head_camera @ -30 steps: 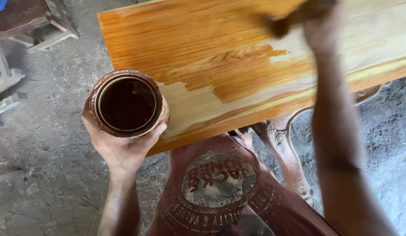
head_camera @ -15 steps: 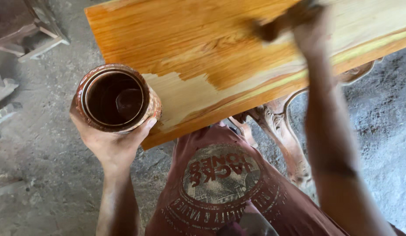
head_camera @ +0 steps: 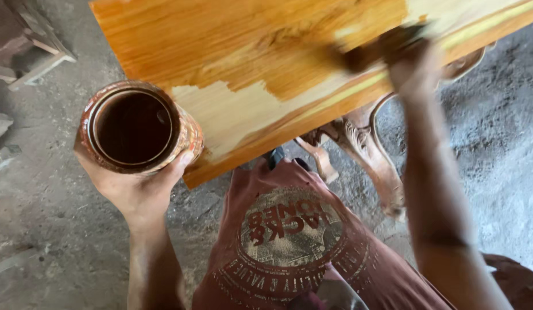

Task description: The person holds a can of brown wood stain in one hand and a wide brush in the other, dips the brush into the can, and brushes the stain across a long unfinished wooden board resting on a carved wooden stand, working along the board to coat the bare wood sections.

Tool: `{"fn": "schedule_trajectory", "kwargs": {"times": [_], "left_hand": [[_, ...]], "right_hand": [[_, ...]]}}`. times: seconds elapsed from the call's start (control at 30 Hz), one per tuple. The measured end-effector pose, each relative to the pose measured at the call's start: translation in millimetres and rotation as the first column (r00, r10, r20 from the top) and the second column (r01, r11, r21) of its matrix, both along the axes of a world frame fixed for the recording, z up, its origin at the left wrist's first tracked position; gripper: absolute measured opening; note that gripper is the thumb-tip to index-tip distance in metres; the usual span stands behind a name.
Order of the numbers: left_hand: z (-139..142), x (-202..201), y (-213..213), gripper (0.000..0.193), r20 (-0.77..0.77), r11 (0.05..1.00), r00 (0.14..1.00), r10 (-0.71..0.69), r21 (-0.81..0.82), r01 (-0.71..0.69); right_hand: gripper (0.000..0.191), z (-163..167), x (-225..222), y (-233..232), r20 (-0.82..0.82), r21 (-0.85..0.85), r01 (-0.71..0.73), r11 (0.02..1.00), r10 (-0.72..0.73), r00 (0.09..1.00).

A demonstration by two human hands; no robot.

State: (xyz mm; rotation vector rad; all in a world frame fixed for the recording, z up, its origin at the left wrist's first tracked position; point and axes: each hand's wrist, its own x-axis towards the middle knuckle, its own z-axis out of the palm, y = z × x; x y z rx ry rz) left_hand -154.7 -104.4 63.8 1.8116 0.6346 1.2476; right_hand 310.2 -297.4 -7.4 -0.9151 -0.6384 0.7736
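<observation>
While the brush [head_camera: 370, 51] lies blurred against the wooden board [head_camera: 249, 51] at the edge of the dark stained area, the right hand [head_camera: 416, 69] has its fingers clenched around the handle. Left hand [head_camera: 137, 183] cups an open can [head_camera: 137, 127] of dark stain, just beside the board's pale unstained corner.

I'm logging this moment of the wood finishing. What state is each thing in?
Wooden board: mostly coated orange-brown, a pale bare patch near the front edge.
Round stain-smeared can: open, dark liquid inside, held upright beside the board.
Left hand: gripping the can from below.
Right hand: closed on a dark applicator.
Dark applicator: pressed on the board, blurred.
</observation>
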Motion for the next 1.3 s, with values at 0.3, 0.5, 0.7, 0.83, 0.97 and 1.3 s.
{"fn": "schedule_trajectory", "kwargs": {"times": [0.3,0.5,0.7,0.83,0.97,1.3], "left_hand": [[-10.2,-3.1,1.6,0.091,0.001,0.999,0.999,-0.035,-0.001,0.035],[-17.6,0.8,6.9,0.094,0.057,0.994,0.996,-0.074,0.084,0.069],[-27.8,14.9,4.0,0.099,0.125,0.989,0.984,-0.127,0.091,0.116],[-24.0,23.1,-1.7,0.104,-0.204,0.907,0.961,0.187,0.412,-0.089],[-16.8,29.3,-5.4,0.103,-0.201,0.912,0.958,0.202,0.396,-0.109],[-10.9,17.5,3.2,0.105,-0.134,0.967,0.976,0.17,0.216,-0.138]], "right_hand": [[0.014,19.2,-142.7,1.4,0.992,-0.11,0.495,0.862,0.069,0.101],[0.007,112.3,-180.9,22.3,0.906,-0.263,0.295,0.919,0.13,0.403],[0.012,202.3,-208.2,46.2,0.93,-0.234,0.091,0.968,0.195,0.312],[0.018,209.3,-235.2,84.2,0.901,-0.198,-0.151,0.969,0.24,0.36],[0.013,199.9,-274.3,134.0,0.99,-0.137,-0.175,0.975,0.139,0.002],[0.011,170.0,-214.9,100.0,0.754,-0.205,0.063,0.977,0.116,0.646]]}}
